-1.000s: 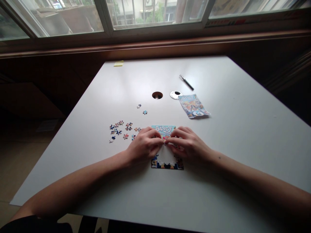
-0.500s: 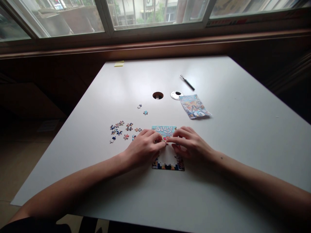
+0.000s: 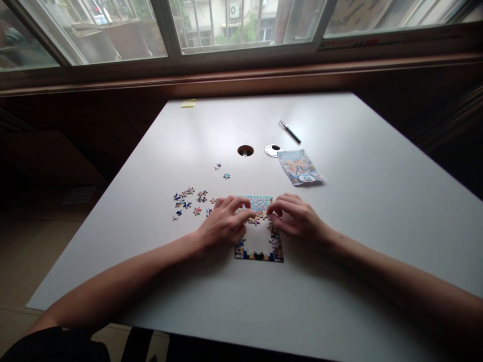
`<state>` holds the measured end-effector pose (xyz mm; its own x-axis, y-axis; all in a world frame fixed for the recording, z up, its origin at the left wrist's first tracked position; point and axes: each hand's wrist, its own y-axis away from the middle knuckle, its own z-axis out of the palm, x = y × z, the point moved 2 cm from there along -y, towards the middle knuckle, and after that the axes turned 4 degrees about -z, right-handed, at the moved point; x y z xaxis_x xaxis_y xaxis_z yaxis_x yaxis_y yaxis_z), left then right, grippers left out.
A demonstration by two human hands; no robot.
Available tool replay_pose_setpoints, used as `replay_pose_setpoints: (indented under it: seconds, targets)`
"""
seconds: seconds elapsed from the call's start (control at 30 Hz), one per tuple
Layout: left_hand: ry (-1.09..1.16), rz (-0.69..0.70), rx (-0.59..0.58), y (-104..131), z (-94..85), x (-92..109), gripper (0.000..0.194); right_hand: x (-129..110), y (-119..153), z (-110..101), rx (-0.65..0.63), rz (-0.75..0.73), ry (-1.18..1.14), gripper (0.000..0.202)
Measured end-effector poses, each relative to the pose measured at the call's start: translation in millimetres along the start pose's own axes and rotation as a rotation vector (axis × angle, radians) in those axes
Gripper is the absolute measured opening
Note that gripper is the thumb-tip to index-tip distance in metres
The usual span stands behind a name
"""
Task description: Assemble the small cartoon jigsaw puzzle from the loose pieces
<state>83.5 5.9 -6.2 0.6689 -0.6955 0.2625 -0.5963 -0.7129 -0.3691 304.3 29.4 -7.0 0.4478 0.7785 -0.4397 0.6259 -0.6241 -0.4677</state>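
Observation:
A partly filled jigsaw puzzle (image 3: 258,256) lies flat on the white table. Its border and upper rows hold pieces, while a bare white area shows in the lower middle. Over its left edge rests my left hand (image 3: 226,218), thumb and index finger apart with nothing visible between them. My right hand (image 3: 296,216) is at the puzzle's upper right edge, its fingers bent and a gap between thumb and index finger. Loose jigsaw pieces (image 3: 187,204) lie scattered to the left of my left hand, which hides part of the puzzle.
A crumpled picture sheet (image 3: 302,167) lies beyond my right hand, against a round cable-hole cover (image 3: 272,150). Left of the cover is an open cable hole (image 3: 245,151). Farther back are a black pen (image 3: 290,132) and a yellow sticky note (image 3: 188,103). Two stray pieces (image 3: 226,176) lie apart.
My hands have drawn apart, the right one moving back to the puzzle's right edge. The pieces in the middle row, covered by fingertips before, now show. The view has shifted slightly.

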Motion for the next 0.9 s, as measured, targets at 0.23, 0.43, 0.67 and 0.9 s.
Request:
replay_pose_setpoints:
  seconds: [0.23, 0.43, 0.67, 0.9]
  targets:
    - [-0.090, -0.026, -0.125, 18.6, -44.0, -45.2, 0.018, 8.1, 3.0, -5.5, 0.069, 0.268, -0.185, 0.007]
    - [-0.163, -0.344, -0.105, 55.1, -60.6, -109.6, 0.050, 6.8, 4.4, -4.1, 0.056, 0.231, -0.162, 0.014]
    - [-0.213, -0.323, -0.348, 65.5, -50.9, -114.1, 0.066, 5.9, 4.3, -4.8, 0.022, 0.222, -0.152, 0.014]
    - [-0.214, -0.293, -0.302, 65.7, -51.9, -111.7, 0.064, 6.9, 4.6, -4.4, 0.007, 0.202, -0.153, 0.013]
